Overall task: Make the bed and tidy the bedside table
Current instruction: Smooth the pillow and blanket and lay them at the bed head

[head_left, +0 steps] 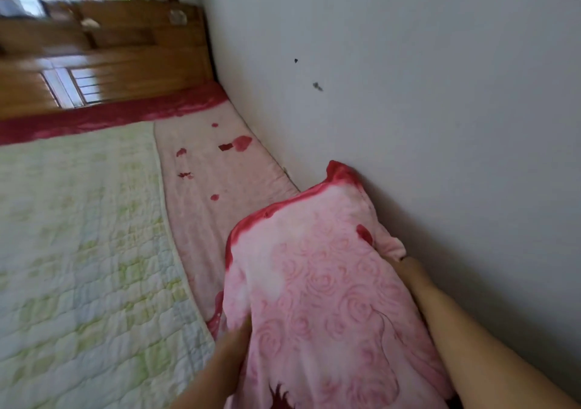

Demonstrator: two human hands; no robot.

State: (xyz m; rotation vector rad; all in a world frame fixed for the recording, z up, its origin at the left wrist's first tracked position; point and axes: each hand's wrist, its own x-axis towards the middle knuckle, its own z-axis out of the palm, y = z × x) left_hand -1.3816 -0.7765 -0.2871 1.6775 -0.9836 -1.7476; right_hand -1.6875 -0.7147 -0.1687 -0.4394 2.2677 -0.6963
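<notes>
The blanket (314, 282) is gripped by the left hand (229, 349) at the wall-side edge of the bed (220, 172); the grip of the right hand (408, 270) cannot be told.

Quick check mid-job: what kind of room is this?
Most likely a bedroom: a bed with a wooden headboard, a quilted pale green pad over pink bedding, and a pink blanket held up beside the white wall.

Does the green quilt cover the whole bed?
No, a strip of pink sheet lies bare between the green quilt and the wall.
</notes>
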